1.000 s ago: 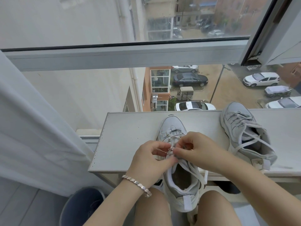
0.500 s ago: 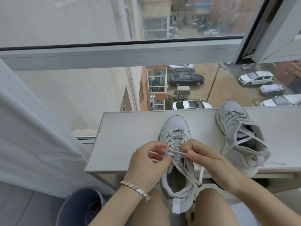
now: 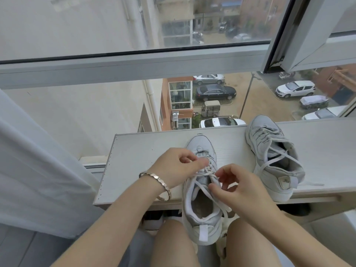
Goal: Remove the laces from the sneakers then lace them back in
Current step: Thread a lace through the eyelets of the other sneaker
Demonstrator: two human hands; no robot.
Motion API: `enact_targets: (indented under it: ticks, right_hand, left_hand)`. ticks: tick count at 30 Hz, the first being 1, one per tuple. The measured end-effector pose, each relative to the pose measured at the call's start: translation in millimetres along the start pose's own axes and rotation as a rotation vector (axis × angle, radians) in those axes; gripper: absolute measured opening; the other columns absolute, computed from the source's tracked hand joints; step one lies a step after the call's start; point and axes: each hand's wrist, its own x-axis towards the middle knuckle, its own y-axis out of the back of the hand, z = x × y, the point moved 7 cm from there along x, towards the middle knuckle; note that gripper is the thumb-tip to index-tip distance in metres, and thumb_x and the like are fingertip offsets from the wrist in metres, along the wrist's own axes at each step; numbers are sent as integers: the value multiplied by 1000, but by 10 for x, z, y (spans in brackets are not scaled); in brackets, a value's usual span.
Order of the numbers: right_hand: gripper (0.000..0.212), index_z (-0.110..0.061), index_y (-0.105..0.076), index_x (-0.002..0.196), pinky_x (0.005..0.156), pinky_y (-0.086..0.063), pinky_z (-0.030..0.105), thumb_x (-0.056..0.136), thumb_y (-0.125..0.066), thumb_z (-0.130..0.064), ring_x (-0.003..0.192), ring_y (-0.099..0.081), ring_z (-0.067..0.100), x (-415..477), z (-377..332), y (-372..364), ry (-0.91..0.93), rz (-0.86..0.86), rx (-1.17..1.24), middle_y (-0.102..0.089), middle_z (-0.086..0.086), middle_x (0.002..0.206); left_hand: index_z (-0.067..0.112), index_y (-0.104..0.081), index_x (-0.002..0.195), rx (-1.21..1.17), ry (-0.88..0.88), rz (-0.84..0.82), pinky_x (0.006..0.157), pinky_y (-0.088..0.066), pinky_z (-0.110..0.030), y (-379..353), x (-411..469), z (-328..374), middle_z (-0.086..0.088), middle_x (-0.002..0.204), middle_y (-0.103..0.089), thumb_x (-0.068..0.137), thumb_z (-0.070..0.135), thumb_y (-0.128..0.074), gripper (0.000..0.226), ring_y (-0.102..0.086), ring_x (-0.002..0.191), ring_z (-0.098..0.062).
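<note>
A pale grey sneaker [image 3: 200,220] lies toe-away over the front edge of a white shelf board [image 3: 142,151], its heel above my knees. Its white lace [image 3: 207,171] crosses the upper eyelets, with loose ends trailing down the right side. My left hand [image 3: 177,167], a metal bracelet on its wrist, pinches the lace at the left eyelets. My right hand [image 3: 237,186] pinches a lace strand at the right of the tongue. A second grey sneaker [image 3: 273,160], loosely laced, lies on the board to the right.
A white curtain [image 3: 38,160] hangs at the left. The window frame [image 3: 134,64] runs across above the board, with an open sash [image 3: 317,31] at top right. Glass behind the board shows a street far below. My bare knees sit under the sneaker's heel.
My hands have moved apart along the lace: the left went up toward the toe-side eyelets, the right dropped toward the tongue. The view has shifted slightly.
</note>
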Motion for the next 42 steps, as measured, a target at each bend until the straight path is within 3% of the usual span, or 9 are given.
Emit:
enact_targets:
  ticks: [4, 7, 14, 18, 23, 26, 31, 34, 42]
  right_hand:
    - [16, -27, -61, 75, 51, -47, 17, 70, -75, -24, 56, -54, 2, -3, 17, 16, -61, 27, -1, -59, -5, 65]
    - [16, -28, -61, 75, 53, -55, 30, 69, -75, -25, 55, -55, 4, -17, 23, 14, -95, 26, 8, -59, -5, 65]
    - [15, -28, -62, 75, 53, -55, 32, 69, -75, -28, 54, -55, 4, -21, -2, 12, -107, 14, -12, -60, -5, 67]
    - [10, -25, -64, 75, 52, -55, 33, 71, -74, -27, 58, -58, 6, -38, -45, 29, -82, 32, -54, -62, -2, 67]
    - [6, -22, -66, 71, 56, -54, 27, 73, -70, -27, 67, -59, 2, -56, -91, 27, -18, 72, -135, -63, -9, 66]
    - [7, -22, -65, 69, 58, -51, 28, 73, -66, -26, 63, -59, 5, -43, -113, 13, 3, 106, -178, -63, -8, 65]
    - [7, -21, -58, 69, 61, -47, 28, 73, -63, -23, 66, -56, 7, -35, -111, -31, 28, 126, -235, -59, -7, 66]
    - [11, -20, -55, 69, 59, -45, 27, 73, -65, -22, 64, -54, 8, -32, -104, -52, 46, 108, -259, -57, -7, 67]
    - [17, -22, -52, 75, 52, -38, 24, 74, -64, -34, 62, -51, 9, 18, -151, -65, 55, 38, -305, -55, -7, 66]
  left_hand:
    - [25, -65, 71, 177, -126, -18, 58, -38, -15, 26, -1, 182, 14, 65, -57, 80, 28, -68, 10, -48, 57, 1]
    - [27, -58, 72, 55, -184, 1, 60, -41, -10, -3, -50, 227, 11, 61, -60, 85, 18, -62, 16, -53, 56, 3]
    - [30, -70, 87, 509, -418, 149, 67, -34, -20, -60, -179, 268, 15, 67, -42, 79, 37, -67, 11, -35, 78, -7]
    - [28, -72, 71, 599, -656, 313, 52, -37, -23, -85, -232, 304, 12, 64, -50, 75, 40, -57, 19, -41, 69, -9]
    - [17, -73, 71, 113, -435, 303, 71, -42, -16, -78, -204, 102, 19, 83, -52, 79, 21, -68, 10, -50, 85, -5]
    - [23, -67, 62, -217, -298, 259, 72, -39, -4, -67, -204, 15, 13, 86, -58, 80, 2, -65, 27, -55, 81, 6]
    - [17, -70, 68, -523, -90, 114, 77, -47, -11, -90, -122, -176, 11, 79, -69, 88, 3, -54, 30, -62, 83, 1]
    - [20, -70, 76, -345, -62, 43, 70, -51, -20, 8, -34, -174, -1, 85, -70, 92, 8, -49, 29, -62, 77, -8]
    - [33, -64, 102, 408, -154, -252, 53, -34, -2, -39, 82, 105, 25, 83, -53, 81, 35, -65, 22, -47, 61, 7]
